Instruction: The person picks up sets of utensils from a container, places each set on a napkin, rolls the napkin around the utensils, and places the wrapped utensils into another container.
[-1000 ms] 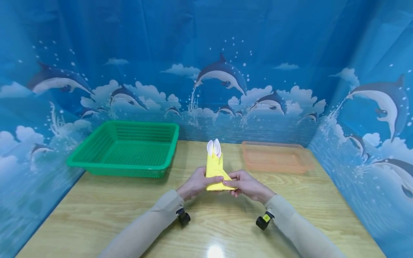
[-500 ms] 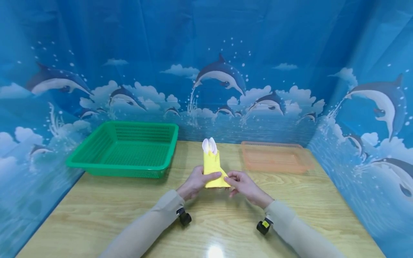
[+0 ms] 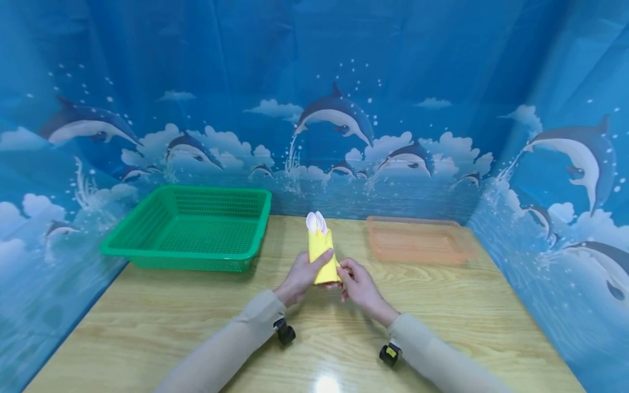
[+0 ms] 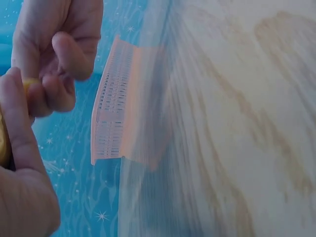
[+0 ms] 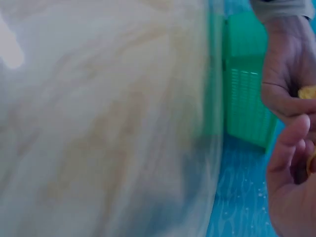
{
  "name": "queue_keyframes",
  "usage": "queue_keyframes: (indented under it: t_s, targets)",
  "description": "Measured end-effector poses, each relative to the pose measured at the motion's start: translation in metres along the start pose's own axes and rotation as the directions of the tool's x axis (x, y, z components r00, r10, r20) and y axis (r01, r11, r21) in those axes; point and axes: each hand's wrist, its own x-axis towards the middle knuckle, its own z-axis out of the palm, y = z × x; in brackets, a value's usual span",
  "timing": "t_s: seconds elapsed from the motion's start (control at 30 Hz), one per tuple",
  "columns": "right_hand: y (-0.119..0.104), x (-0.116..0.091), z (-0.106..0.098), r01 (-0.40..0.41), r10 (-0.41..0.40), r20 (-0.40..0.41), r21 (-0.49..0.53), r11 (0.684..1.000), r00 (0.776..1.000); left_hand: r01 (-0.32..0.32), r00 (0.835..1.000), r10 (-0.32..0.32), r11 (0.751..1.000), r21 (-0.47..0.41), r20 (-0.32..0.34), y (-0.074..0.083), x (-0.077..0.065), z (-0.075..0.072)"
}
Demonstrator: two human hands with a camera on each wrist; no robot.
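Note:
A yellow napkin [image 3: 319,248] is wrapped into a narrow roll, with white spoons [image 3: 315,222] sticking out of its top end. My left hand [image 3: 302,275] grips the roll from the left, its thumb lying across the front. On the other side my right hand [image 3: 361,286] pinches the lower right edge of the napkin between thumb and fingers. The left wrist view has a bit of yellow between the fingertips of the right hand [image 4: 59,54]. Handles of the spoons are hidden inside the wrap.
At the back left of the wooden table [image 3: 245,333] stands a green plastic basket [image 3: 196,255]. A shallow orange see-through basket [image 3: 417,254] sits at the back right. Behind and beside the table hangs a blue curtain [image 3: 275,49] printed with dolphins.
The flared lower right corner of the napkin has been folded in, so the roll is narrower and tilts a little. My right hand has moved left, and the roll has shifted slightly left.

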Motion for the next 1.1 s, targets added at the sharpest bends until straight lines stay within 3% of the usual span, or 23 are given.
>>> queue_keyframes:
  t_s: [0.13, 0.37, 0.7, 0.8, 0.87, 0.97, 1.1]
  targets:
    - [0.002, 0.0, 0.008, 0.064, -0.07, -0.073, -0.075, 0.995, 0.995, 0.004, 1.0, -0.004, 1.0, 0.005, -0.008, 0.0, 0.0, 0.002]
    - [0.001, 0.005, 0.014, 0.185, -0.208, -0.125, -0.172, 0.968, 0.97, -0.02, 0.999, 0.02, 1.0, -0.022, -0.044, 0.005, 0.004, 0.007]
    - [-0.003, 0.014, 0.013, 0.161, -0.216, -0.29, -0.202, 0.966, 0.932, -0.014, 0.996, 0.019, 0.998, 0.058, -0.088, 0.008, 0.007, 0.011]
    - [-0.003, 0.016, 0.011, 0.108, -0.159, -0.333, -0.166, 0.98, 0.929, -0.008, 0.995, 0.016, 0.997, 0.077, -0.098, 0.007, 0.008, 0.011]
    - [-0.005, 0.016, 0.01, 0.051, -0.086, -0.325, -0.113, 0.992, 0.942, -0.003, 0.994, 0.011, 0.997, 0.08, -0.107, 0.006, 0.008, 0.01]
    - [-0.008, 0.016, 0.008, -0.029, 0.03, -0.264, 0.011, 1.0, 0.964, -0.015, 0.994, 0.023, 0.997, 0.074, -0.107, 0.005, 0.009, 0.01]
    - [-0.017, 0.016, 0.004, -0.107, 0.132, -0.129, 0.183, 0.977, 0.983, -0.045, 0.99, 0.063, 0.989, 0.142, -0.123, 0.009, 0.007, 0.011]
